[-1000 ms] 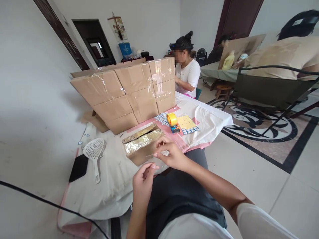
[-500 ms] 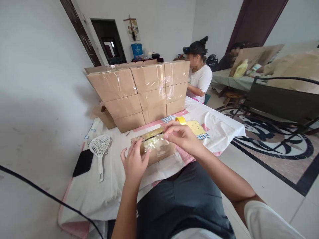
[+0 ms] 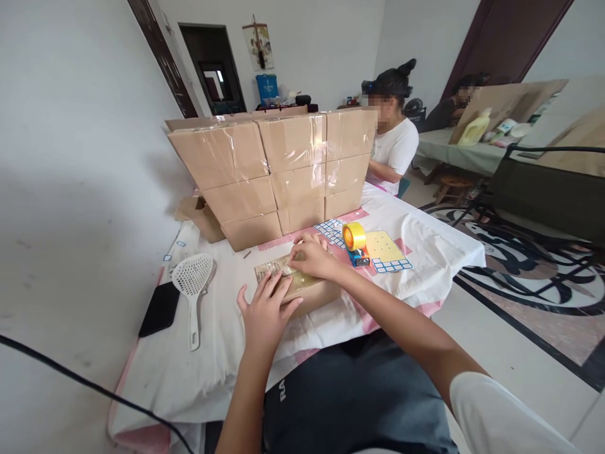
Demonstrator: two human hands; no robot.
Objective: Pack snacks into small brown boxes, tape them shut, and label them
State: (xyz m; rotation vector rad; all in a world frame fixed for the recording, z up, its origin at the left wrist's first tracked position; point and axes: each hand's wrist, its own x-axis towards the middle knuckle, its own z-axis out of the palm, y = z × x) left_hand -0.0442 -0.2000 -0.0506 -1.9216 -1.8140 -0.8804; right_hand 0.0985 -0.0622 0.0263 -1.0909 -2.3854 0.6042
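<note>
Brown cardboard box (image 3: pixel 316 297) lies on the tablecloth (image 3: pixel 208 384) right under our right hand (image 3: pixel 314 257), long axis running roughly left to right, with our left hand (image 3: pixel 265 310) splayed over its left end and the right pinched on top, though we can't tell on what.

A white plastic skimmer with a perforated bowl (image 3: pixel 192 285) lies beside a flat black rectangular object (image 3: pixel 159 310) on the white-and-pink tablecloth (image 3: pixel 430 236). Across the cloth stands a stack of taped brown cardboard boxes (image 3: pixel 297 165); beyond it sits a person in a white short-sleeved shirt (image 3: pixel 399 148). To the right, a pale-yellow plastic bottle (image 3: pixel 474 130) stands on a green-clothed table (image 3: pixel 439 145) — a small wooden stool (image 3: pixel 452 186) below. On the back wall hangs a picture scroll (image 3: pixel 258 47) — above a bright blue bag (image 3: pixel 267 87).
</note>
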